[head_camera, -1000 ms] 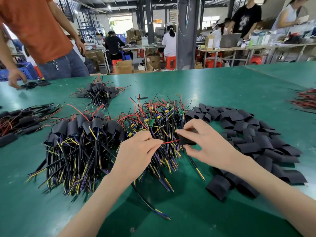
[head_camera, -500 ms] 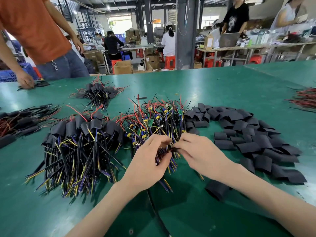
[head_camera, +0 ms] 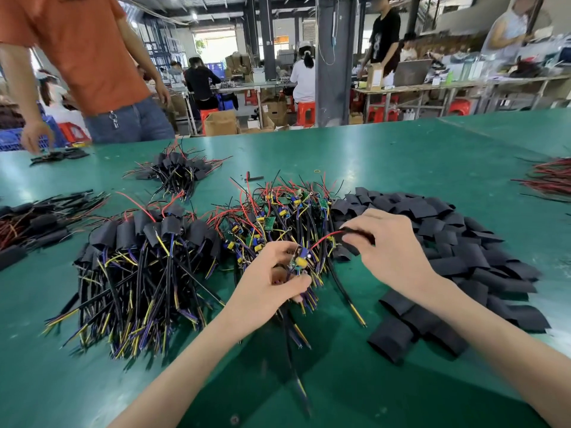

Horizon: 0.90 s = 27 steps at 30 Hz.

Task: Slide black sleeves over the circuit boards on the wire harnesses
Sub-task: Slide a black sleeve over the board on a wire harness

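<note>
While a small circuit board (head_camera: 297, 261), with yellow and blue parts on it, is pinched between the thumb and curled fingers of the left grip (head_camera: 275, 282), it is held over the near edge of the middle heap on the green counter (head_camera: 401, 159). A red wire (head_camera: 324, 239) is seen running from that board to the right grip (head_camera: 395, 245), whose fingertips are pressed together on a black sleeve (head_camera: 360, 234). The sleeve is blurred, so whether the wire is inside it cannot be told. It is held apart from the board, to its right and slightly higher. A black cable (head_camera: 289, 344) is seen hanging from under the left grip toward the camera.

Behind both grips a heap of bare harnesses (head_camera: 287, 211) is spread, with green boards and red, yellow and purple leads showing. To its left a heap of sleeved harnesses (head_camera: 139, 257) is laid, the board ends covered in black. To the right, loose sleeves (head_camera: 448, 242) are piled flat on the counter, touching the middle heap. A smaller bundle (head_camera: 176, 171) is placed farther back, and red wires (head_camera: 550, 177) are seen at the right edge. At the far side of the counter a person in an orange shirt (head_camera: 77, 50) is seen standing.
</note>
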Each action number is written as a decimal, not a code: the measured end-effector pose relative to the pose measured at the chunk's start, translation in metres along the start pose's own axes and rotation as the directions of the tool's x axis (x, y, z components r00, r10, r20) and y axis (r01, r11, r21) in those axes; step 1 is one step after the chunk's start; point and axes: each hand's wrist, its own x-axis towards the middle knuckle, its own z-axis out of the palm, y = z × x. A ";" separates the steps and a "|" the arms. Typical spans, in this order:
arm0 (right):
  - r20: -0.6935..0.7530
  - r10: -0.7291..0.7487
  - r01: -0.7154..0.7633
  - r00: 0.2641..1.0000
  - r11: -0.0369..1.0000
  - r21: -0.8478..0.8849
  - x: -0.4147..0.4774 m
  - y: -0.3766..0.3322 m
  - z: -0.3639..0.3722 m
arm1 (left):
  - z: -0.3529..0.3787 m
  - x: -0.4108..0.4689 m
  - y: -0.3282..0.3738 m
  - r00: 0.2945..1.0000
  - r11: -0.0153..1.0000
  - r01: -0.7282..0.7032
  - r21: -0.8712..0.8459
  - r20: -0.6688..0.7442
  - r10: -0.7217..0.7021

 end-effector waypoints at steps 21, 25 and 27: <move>0.389 -0.183 0.193 0.903 0.981 0.013 -0.012 0.005 0.018 | -0.010 0.010 -0.014 0.997 0.998 -0.059 -0.002 -0.044 0.058; 0.368 -0.219 0.252 0.904 0.967 -0.044 -0.014 0.002 0.016 | -0.011 0.010 -0.015 0.998 0.998 -0.060 0.004 -0.005 0.060; 0.372 -0.232 0.270 0.899 0.961 -0.054 -0.014 0.001 0.014 | -0.010 0.010 -0.015 0.999 0.999 -0.050 0.007 0.014 0.049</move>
